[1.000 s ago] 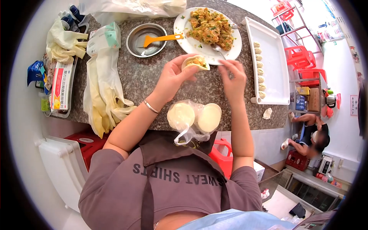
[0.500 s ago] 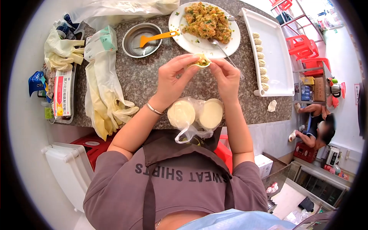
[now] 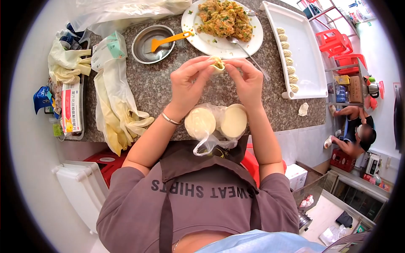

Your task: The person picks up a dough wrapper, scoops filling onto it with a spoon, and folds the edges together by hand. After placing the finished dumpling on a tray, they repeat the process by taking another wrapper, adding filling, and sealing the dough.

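Observation:
A partly folded dumpling (image 3: 217, 64) is between my hands, its wrapper cupped around filling that shows at the top. My left hand (image 3: 187, 82) grips its left side with thumb and fingers. At its right edge, my right hand (image 3: 245, 79) pinches the wrapper. Just beyond is a white plate (image 3: 192, 42) heaped with minced filling (image 3: 228, 23), and a metal spoon (image 3: 249, 52) rests on it. Two stacks of round dumpling wrappers (image 3: 200, 122) in clear plastic lie between my forearms, near the table edge.
A white tray (image 3: 307, 59) on the right holds a row of pleated dumplings (image 3: 289, 61). Left of the plate sits a metal bowl (image 3: 141, 44) with an orange scraper (image 3: 171, 40). Gloves (image 3: 114, 105) and a box (image 3: 71, 107) lie farther left. Another person (image 3: 356, 130) sits at far right.
The dumpling's wrapper is drawn up more around the filling, and my right fingers have shifted along its edge. The whole view has moved slightly.

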A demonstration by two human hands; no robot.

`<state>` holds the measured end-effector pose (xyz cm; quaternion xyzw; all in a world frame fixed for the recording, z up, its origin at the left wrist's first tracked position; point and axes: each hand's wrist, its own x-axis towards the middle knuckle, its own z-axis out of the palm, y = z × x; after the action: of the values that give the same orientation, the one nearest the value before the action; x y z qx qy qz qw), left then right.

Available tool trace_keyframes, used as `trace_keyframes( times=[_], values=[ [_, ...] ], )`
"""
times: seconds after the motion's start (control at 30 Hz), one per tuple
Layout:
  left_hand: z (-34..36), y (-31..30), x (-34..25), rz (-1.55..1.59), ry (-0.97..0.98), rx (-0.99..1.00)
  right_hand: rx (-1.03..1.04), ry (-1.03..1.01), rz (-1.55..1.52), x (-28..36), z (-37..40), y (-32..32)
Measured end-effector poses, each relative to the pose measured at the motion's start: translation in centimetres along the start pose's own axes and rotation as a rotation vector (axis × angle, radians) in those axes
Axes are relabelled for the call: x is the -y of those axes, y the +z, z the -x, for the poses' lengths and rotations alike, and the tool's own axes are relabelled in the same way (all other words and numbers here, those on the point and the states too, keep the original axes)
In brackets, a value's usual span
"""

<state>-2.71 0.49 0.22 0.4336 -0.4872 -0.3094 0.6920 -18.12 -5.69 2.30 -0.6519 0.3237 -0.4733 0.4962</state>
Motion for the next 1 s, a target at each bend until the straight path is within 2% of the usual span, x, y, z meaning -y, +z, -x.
trace_keyframes(
  times=[0.03,0.13,0.27,0.33,0.47,0.57,0.63,0.67,0.73,0.83,0.93,1.0],
  values=[
    [-0.1,-0.1,0.0,-0.001,0.000,0.000,0.009,-0.078,0.131,0.4,0.0,0.0],
    [-0.1,-0.3,0.0,-0.032,0.010,0.010,0.024,-0.145,0.279,0.7,0.1,-0.1],
    [0.0,-0.4,-0.2,-0.024,0.001,0.067,-0.037,-0.124,0.232,0.5,0.1,0.0],
    [0.0,-0.4,-0.4,0.018,-0.020,0.078,0.007,0.135,0.063,0.8,0.1,-0.4],
    [0.0,-0.5,-0.6,0.063,-0.009,0.154,0.114,0.187,-0.028,0.4,-0.4,-1.6],
    [0.0,-0.5,-0.4,0.030,-0.002,0.168,0.101,0.073,0.058,0.7,-0.3,-1.1],
    [0.1,-0.5,-0.4,0.011,-0.003,0.168,0.025,-0.110,0.322,1.1,-0.2,-0.8],
    [0.1,-0.4,-0.4,-0.044,-0.026,0.149,0.024,-0.110,0.321,0.9,-0.2,-0.9],
    [0.0,-0.4,-0.5,-0.100,-0.048,0.130,0.037,-0.290,0.450,0.5,-0.3,-0.8],
    [0.0,-0.4,-0.4,-0.152,-0.031,0.125,0.074,-0.295,0.458,0.9,-0.2,-1.0],
    [-0.1,-0.3,-0.4,-0.200,-0.005,0.167,0.023,-0.323,0.511,0.9,-0.1,-0.9],
    [-0.3,-0.1,-0.4,0.064,-0.134,0.130,-0.023,-0.261,0.426,0.4,0.2,-0.8]
  ],
)
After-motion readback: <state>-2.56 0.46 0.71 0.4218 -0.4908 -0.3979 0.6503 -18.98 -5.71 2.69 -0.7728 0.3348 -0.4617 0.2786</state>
